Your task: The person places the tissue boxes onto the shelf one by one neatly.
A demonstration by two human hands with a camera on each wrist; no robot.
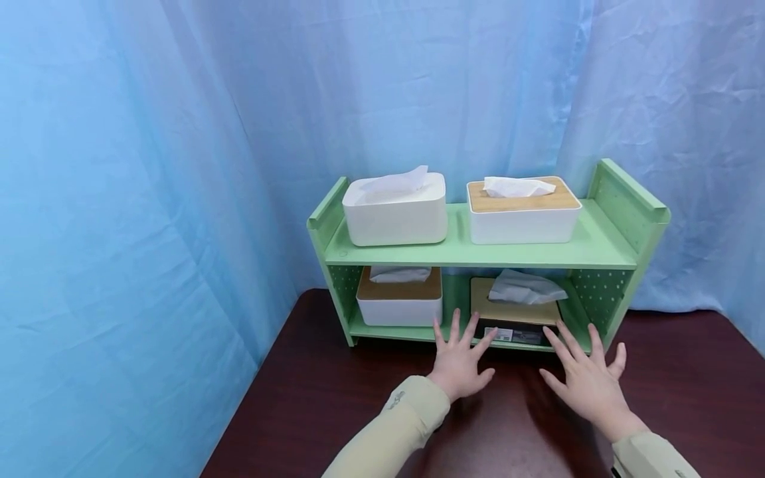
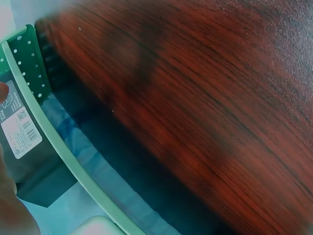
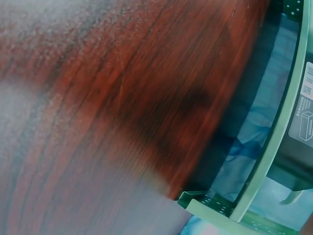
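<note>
In the head view, my left hand [image 1: 460, 365] has its fingers spread in front of the lower shelf, near the left front corner of a black tissue box [image 1: 518, 323] with a gold top. Spread the same way, my right hand [image 1: 588, 385] is near that box's right front corner. Whether any fingertip touches the box cannot be told. A white tissue [image 1: 526, 287] sticks out of its top. Both wrist views show the box's front label [image 2: 22, 132], and neither hand grips anything there.
The green two-tier shelf [image 1: 394, 254] stands on a dark wooden table [image 1: 311, 398]. Its upper tier bears a white tissue box [image 1: 397, 222] and a wood-topped tissue box [image 1: 522, 226]. Another wood-topped box [image 1: 400, 311] sits lower left. Blue curtains [image 1: 179, 166] hang behind.
</note>
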